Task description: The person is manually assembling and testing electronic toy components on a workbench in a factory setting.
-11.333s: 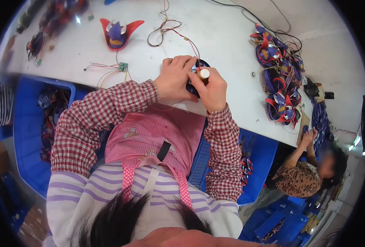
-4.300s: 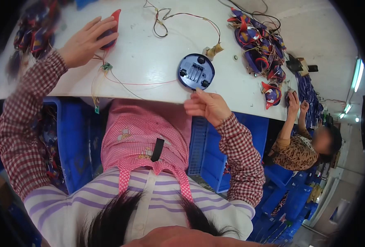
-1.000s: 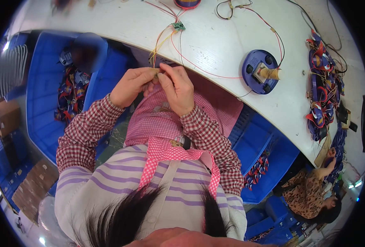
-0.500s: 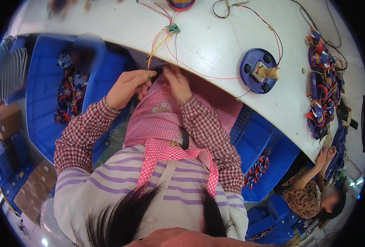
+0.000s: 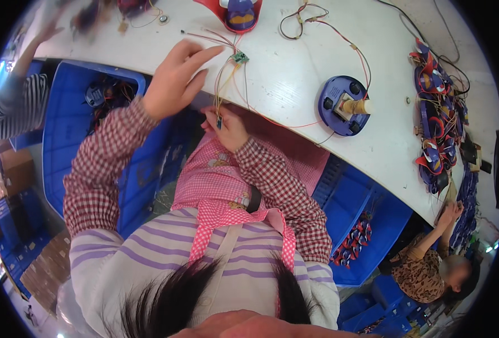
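Left hand: fingers loosely parted, index extended near green circuit board on white table. Right hand: fingers closed around small dark board at wires' end, beside table edge. Round purple base: on table, rightward.

The circuit board lay on the table, toward the near edge, with a toy piece on its far side. To the right sat the base, a cylinder on it and a cable beyond, farther off. A heap of parts lay farther right. Parts also lay in the left bin and right bin, both nearer than the tabletop.
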Motion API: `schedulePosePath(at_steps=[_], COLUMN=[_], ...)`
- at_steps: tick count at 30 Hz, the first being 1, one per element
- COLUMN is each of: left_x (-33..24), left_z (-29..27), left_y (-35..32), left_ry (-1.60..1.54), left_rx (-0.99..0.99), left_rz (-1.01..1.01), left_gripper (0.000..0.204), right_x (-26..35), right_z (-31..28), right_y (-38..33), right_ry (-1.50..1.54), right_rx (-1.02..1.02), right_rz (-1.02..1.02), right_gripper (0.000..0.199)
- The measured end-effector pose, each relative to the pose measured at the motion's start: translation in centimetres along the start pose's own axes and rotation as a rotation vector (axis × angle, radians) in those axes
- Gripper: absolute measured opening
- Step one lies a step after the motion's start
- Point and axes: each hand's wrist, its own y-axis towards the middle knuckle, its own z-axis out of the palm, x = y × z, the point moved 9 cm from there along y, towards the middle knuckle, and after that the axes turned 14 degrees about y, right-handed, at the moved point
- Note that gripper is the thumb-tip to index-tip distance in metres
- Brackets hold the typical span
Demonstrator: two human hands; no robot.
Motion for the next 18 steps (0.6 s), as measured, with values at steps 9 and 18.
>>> schedulePosePath(at_steps=[9, 18], left_x=[-2.0, -2.2], left_z=[5.5, 5.8], left_y=[4.6, 2.8], left_ry=[0.068, 0.221], left_rx=[0.186, 0.025], left_rz=[0.470, 0.494], left_gripper=[0.038, 0.036], right_x=[1.9, 1.9], right_z=[-0.2, -1.6], right_y=[-2.6, -2.4], right_ry=[0.064, 0.308], right_rx=[-0.056, -0.223], right_rz=[-0.058, -0.016], right_gripper=[0.022, 0.022])
